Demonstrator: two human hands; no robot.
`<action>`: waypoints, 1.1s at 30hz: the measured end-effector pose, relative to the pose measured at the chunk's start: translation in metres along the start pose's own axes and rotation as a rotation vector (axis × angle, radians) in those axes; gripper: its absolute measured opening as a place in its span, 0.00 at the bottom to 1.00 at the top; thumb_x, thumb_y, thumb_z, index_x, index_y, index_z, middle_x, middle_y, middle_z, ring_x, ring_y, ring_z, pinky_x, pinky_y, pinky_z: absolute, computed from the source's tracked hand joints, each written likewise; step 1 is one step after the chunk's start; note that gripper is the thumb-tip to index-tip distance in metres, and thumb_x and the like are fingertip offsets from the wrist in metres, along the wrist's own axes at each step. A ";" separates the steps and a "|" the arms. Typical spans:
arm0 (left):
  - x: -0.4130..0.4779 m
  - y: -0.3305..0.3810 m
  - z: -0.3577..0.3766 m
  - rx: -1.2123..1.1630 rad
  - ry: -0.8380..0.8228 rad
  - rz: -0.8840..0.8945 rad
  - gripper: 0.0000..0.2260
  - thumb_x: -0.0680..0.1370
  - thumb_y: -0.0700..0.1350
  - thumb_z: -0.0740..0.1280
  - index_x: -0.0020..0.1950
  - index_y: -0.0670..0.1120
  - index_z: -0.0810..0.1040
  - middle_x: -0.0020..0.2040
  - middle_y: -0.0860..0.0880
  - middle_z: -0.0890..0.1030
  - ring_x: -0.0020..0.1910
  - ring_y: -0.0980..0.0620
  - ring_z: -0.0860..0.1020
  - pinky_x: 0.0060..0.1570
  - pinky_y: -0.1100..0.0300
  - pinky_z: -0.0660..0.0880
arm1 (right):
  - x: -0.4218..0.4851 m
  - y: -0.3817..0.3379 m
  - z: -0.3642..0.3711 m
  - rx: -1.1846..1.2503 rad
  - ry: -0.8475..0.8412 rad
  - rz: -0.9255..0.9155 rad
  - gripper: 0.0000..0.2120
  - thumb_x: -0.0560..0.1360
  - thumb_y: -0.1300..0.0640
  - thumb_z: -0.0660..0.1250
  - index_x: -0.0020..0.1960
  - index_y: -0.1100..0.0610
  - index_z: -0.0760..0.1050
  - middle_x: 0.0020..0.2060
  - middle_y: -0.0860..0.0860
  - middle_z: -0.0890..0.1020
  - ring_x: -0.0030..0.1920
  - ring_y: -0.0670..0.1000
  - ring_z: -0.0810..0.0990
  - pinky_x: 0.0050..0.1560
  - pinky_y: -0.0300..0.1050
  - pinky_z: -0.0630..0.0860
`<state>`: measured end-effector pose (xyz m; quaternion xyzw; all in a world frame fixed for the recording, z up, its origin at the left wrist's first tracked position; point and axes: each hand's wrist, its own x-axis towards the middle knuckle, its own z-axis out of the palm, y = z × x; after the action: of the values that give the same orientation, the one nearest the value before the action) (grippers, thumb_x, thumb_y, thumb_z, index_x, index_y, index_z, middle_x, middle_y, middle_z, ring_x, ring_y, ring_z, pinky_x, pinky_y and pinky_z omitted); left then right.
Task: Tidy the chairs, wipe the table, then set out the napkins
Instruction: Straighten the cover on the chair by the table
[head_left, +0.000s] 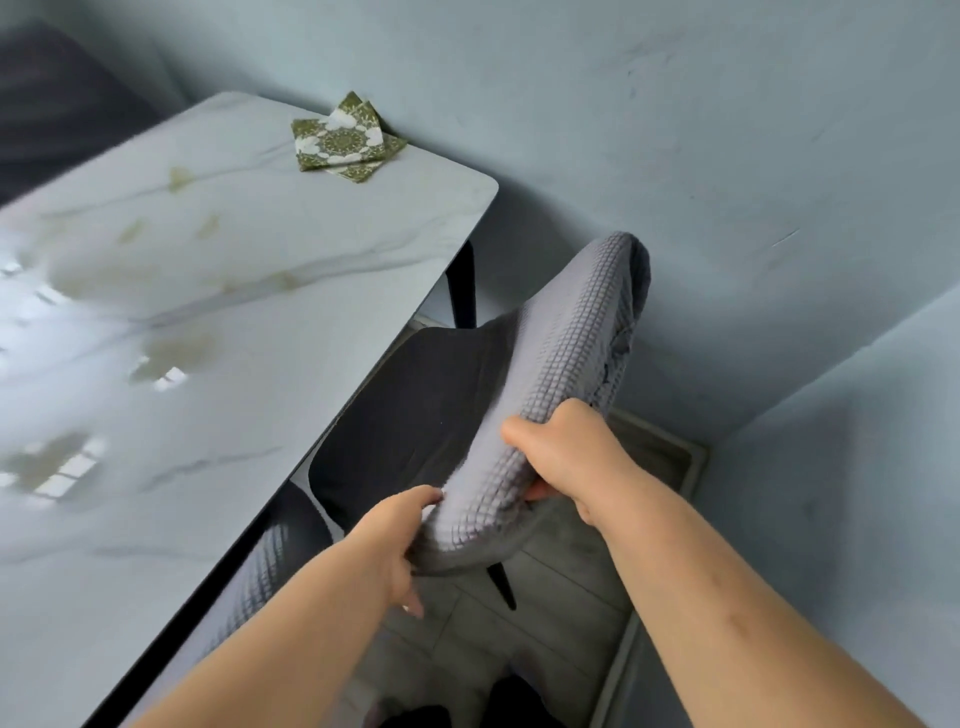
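Both hands clamp the top edge of the grey waffle-covered chair back (571, 364): the left hand (400, 540) has its grip closed on the near end, the right hand (561, 457) is wrapped over the rim just beyond. The chair's dark seat (415, 405) sits partly under the marble worktop (208, 322), which shows yellowish smears. Green patterned napkins (345, 139) lie stacked at its far corner by the wall

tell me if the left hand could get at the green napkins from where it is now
Probably not right away: the left hand is gripping the chair back, and the napkins lie at the table's far corner.
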<state>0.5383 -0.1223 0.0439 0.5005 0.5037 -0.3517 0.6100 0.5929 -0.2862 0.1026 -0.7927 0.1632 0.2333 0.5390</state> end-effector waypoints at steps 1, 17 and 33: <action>-0.001 0.000 -0.005 -0.135 -0.064 -0.052 0.21 0.76 0.50 0.65 0.67 0.44 0.73 0.71 0.39 0.69 0.66 0.35 0.70 0.59 0.31 0.67 | 0.002 -0.006 0.007 0.014 -0.012 -0.010 0.15 0.64 0.51 0.68 0.46 0.59 0.74 0.42 0.52 0.80 0.38 0.52 0.83 0.32 0.49 0.83; -0.012 0.027 -0.039 -0.688 -0.221 -0.094 0.14 0.74 0.42 0.68 0.59 0.40 0.78 0.56 0.36 0.79 0.56 0.33 0.76 0.56 0.33 0.72 | 0.087 -0.071 -0.024 0.259 -0.135 0.206 0.48 0.59 0.29 0.72 0.72 0.52 0.65 0.67 0.53 0.72 0.61 0.59 0.74 0.48 0.67 0.78; -0.009 0.037 -0.051 -0.943 -0.196 -0.029 0.15 0.76 0.40 0.61 0.62 0.37 0.74 0.63 0.34 0.75 0.61 0.28 0.72 0.56 0.33 0.71 | 0.159 -0.108 -0.023 0.116 -0.266 0.347 0.19 0.72 0.57 0.65 0.61 0.59 0.68 0.53 0.61 0.78 0.48 0.62 0.80 0.32 0.62 0.79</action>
<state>0.5571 -0.0640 0.0630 0.1266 0.5556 -0.1388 0.8100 0.7862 -0.2689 0.1068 -0.6826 0.2380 0.4152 0.5523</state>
